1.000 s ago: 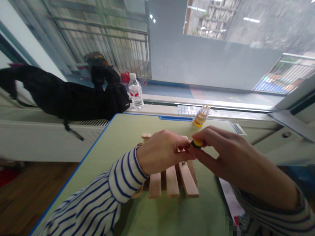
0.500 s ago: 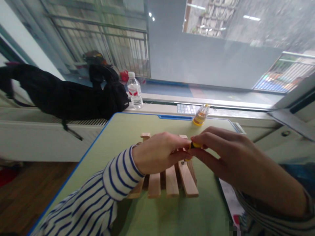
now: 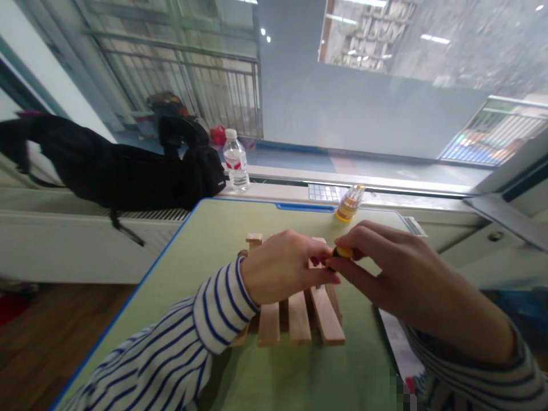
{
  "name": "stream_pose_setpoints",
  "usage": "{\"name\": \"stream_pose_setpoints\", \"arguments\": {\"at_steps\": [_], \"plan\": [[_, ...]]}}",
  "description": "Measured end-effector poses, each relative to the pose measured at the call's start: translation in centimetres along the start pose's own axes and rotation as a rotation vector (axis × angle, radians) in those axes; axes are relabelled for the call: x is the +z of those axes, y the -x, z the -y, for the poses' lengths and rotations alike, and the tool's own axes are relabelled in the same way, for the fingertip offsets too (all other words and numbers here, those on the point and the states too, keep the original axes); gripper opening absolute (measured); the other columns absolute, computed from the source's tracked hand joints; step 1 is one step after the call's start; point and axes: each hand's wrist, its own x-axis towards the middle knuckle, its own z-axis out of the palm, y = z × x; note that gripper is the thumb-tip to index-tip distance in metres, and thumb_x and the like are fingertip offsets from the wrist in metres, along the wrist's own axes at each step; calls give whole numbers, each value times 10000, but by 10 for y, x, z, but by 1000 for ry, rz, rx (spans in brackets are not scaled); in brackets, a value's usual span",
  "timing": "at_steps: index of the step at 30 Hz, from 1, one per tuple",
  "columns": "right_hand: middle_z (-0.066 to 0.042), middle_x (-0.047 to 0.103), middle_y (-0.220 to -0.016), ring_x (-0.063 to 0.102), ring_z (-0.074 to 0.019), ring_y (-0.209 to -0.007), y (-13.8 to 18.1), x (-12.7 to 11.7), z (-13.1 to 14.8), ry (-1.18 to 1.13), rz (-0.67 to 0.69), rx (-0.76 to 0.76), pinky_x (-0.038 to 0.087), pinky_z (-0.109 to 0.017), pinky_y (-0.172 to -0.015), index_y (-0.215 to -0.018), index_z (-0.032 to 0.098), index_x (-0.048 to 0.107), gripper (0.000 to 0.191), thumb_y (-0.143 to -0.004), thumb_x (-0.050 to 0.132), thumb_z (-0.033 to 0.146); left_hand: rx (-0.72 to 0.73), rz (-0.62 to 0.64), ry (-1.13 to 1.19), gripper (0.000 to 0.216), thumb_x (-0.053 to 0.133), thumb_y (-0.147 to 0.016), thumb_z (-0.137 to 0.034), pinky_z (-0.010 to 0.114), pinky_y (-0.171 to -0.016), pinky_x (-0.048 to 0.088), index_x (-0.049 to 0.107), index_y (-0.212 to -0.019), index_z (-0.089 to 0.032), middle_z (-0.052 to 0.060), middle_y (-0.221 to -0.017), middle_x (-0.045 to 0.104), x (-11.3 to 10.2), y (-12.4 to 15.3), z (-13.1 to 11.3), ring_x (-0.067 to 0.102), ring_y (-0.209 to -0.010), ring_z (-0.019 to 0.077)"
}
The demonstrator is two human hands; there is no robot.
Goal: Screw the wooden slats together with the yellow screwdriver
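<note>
Screwdriver [image 3: 342, 251] pinched in right hand [image 3: 398, 277] grip, tip pointed down-left at wooden rack [image 3: 299, 317] on desk [image 3: 222, 228]; left hand [image 3: 282, 271] just beside, laid on rack, grip unclear.

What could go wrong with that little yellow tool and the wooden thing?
1. The right hand pinches the yellow tool right beside the fingers of the left hand, so a slip might poke them.
2. The tool's tip is hidden behind the fingers, so it could sit crooked without being noticed.
3. The wooden rack lies on the green table with only the left hand over it, so a hard push might make it slide.
</note>
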Motion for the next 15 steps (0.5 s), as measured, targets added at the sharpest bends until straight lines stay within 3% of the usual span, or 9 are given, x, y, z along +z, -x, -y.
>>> {"name": "stream_pose_setpoints", "arguments": {"at_steps": [6, 10, 15], "plan": [[-12, 599, -1062, 559, -118, -902, 3, -3, 3, -27, -12, -63, 441, -246, -759, -1130, 240, 490, 281, -858, 505, 304, 48, 10, -60, 219, 515, -861, -369, 199, -590, 340, 625, -841, -181, -20, -722, 591, 0, 1, 2, 525, -656, 92], [-5, 616, -983, 568, -110, -876, 4, -6, 5, -40, 25, -83, 445, -234, -759, -942, 229, 541, 96, -875, 474, 248, 84, 20, -79, 215, 503, -870, -358, 210, -610, 344, 607, -832, -174, -15, -713, 580, 0, 1, 3, 522, -658, 98], [-10, 606, -879, 555, -111, -757, 5, -6, 3, -18, 57, -39, 441, -254, -707, -882, 208, 548, 104, -880, 478, 284, 109, 44, -60, 171, 480, -886, -302, 211, -620, 349, 592, -863, -173, -12, -736, 576, 1, 2, 4, 516, -672, 100]]}}
